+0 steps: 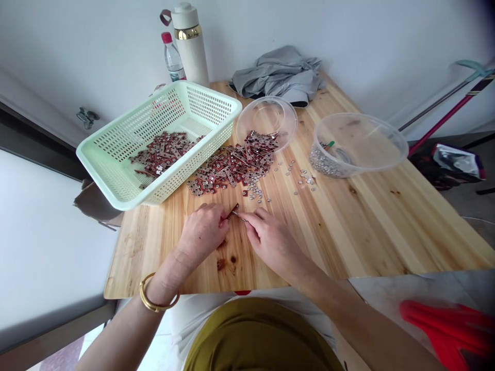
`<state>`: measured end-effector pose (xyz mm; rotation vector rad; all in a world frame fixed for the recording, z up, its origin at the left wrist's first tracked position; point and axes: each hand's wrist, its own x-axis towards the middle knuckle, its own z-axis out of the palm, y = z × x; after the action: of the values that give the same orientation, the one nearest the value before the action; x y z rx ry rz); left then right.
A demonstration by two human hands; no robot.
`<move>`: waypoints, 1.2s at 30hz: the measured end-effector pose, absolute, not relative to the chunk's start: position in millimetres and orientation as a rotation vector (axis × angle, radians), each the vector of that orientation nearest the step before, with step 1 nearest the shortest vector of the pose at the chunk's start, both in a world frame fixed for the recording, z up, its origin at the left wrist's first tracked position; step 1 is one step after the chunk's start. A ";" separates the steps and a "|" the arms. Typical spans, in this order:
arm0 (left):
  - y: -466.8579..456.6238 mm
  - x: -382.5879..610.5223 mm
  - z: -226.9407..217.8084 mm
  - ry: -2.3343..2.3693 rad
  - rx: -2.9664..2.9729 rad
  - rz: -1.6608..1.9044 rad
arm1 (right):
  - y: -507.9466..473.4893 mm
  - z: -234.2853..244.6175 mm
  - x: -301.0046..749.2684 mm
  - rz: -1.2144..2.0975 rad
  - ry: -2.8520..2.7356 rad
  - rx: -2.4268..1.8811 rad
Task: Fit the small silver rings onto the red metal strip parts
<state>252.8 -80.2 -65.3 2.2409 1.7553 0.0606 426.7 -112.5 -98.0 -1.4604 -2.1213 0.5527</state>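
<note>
1. Along the left edge of the surface (367, 221), the pale green basket (193, 162) holds some dark red strips; its near end is best left unbumped by my knuckles.
2. My left hand (204, 226), between the basket and the near edge, pinches one small dark strip (232, 211), its end poking out toward the far edge. A firm grip close to that end should stop it twisting.
3. Beyond it, mid-surface, lies the pile of strips (235, 165), with loose silvery discs (255, 190) beside it; working on the bare near side seems wise.
4. My right hand (273, 242) pinches a slim metallic piece (240, 217), its tip at the strip; I cannot tell whether they touch. Small, light movements should suit.
5. Toward the right edge, the clear tub (363, 169) holds small metal bits; my forearm should avoid its rim.
</note>
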 end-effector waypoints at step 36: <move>-83.3 261.2 -79.8 1.901 2.124 0.403 | -113.1 -96.4 428.9 0.569 -2.008 -1.430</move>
<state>261.2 -83.3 -79.8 2.1237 1.9012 0.4029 428.9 -113.1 -96.4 -1.4298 -2.0084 0.5686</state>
